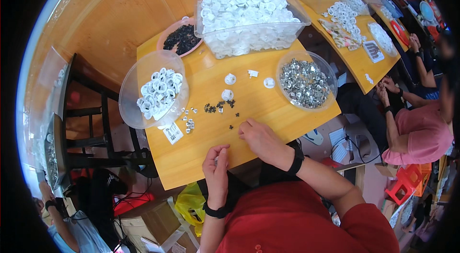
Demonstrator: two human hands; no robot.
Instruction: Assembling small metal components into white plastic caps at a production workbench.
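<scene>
At the lower centre of the frame the person's left hand (216, 169) pinches a small white ring (216, 159) between thumb and fingertips. The right hand (261, 139), just to its right, rests on the wooden table (191, 157) with fingers curled; what they hold cannot be told. Three loose white rings (229, 87) lie mid-table above a scatter of small dark pieces (219, 106). Two round clear bowls, one rectangular tub (249, 13) and one pink dish (181, 37) stand around.

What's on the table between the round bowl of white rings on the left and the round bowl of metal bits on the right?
In the head view, between the bowl of white rings and the bowl of metal bits lie loose white caps, small dark parts and silvery pieces on bare wood.
</scene>
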